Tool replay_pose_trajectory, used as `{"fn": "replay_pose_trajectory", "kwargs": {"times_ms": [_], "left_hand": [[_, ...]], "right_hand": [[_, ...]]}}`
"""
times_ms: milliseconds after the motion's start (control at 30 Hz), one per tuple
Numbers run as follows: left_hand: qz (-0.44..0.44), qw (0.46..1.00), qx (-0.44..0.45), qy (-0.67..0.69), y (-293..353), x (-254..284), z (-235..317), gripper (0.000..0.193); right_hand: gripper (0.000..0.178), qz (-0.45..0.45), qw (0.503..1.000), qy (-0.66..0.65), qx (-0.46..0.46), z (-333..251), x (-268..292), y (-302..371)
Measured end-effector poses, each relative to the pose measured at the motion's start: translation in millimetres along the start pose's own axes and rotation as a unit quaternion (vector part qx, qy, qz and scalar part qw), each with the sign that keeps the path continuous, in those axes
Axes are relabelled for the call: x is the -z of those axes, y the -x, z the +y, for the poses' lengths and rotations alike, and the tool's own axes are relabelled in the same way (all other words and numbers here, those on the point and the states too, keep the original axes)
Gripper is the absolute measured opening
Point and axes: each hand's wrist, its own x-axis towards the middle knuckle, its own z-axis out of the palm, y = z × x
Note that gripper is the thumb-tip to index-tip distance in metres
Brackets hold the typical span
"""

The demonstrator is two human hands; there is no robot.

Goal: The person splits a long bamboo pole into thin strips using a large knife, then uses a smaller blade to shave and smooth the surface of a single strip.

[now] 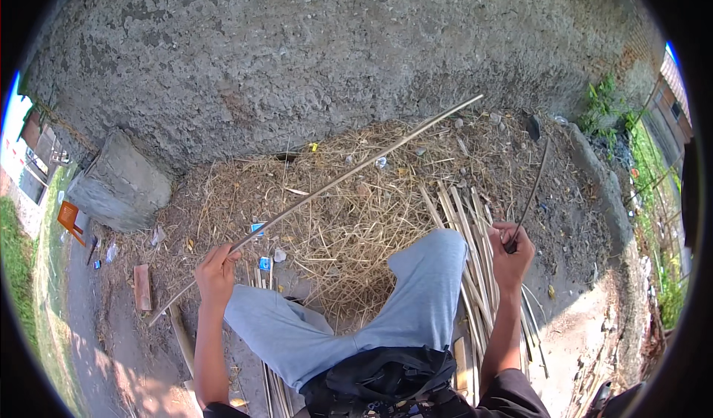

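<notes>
Black bag [379, 379] at the waist, closest to camera, partly over the lap of grey trousers [427, 292], knees bent and apart. Long thin wooden strip [355, 170] slants across the view above the left thigh, low end out past the left wrist, far tip up in front of the wall at right of centre. Left hand [217, 269] pinches it between thumb and curled fingers, nearer the low end. Right hand [512, 253] near the right knee, fingers wrapped around the handle end of a narrow dark blade-like tool [532, 199], its slim length pointing up and away; tool and strip well apart. Exact tool type: cannot tell. Straw-like shavings [349, 251] heaped between the legs and spread toward the wall. Loose bundle of pale split strips [486, 277] lies between right knee and right forearm; more thin strips [272, 388] by the left thigh. Blue packet [264, 263] just beside the left knee, second small blue one a bit farther out. Reddish brick [142, 287] on the ground left of the left hand. Concrete block [122, 184] against rough grey wall [371, 46]. Orange object [69, 219] far left, green plants [605, 106] far right.
</notes>
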Motion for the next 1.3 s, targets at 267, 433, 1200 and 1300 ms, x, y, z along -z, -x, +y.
{"fn": "replay_pose_trajectory", "kwargs": {"times_ms": [267, 433, 1200, 1300], "left_hand": [[0.121, 0.977, 0.070, -0.158, 11.7, 52.1, -30.5, 0.016], [0.142, 0.966, 0.058, -0.207, 2.5, 53.4, -38.1, 0.015], [0.026, 0.993, 0.115, -0.015, -46.3, -17.9, -41.3, 0.026], [0.037, 0.994, 0.102, -0.023, -59.6, -30.5, -55.2, 0.026]], "right_hand": [[0.036, -0.221, 0.850, 0.342, -0.332, 245.1, 33.4, 209.7], [0.037, -0.363, 0.742, 0.386, -0.410, 259.2, 42.1, 316.1], [0.038, -0.302, 0.775, 0.293, -0.472, 308.0, 0.7, 354.1], [0.038, -0.107, 0.890, 0.202, -0.394, 327.5, 16.4, 339.1]]}}
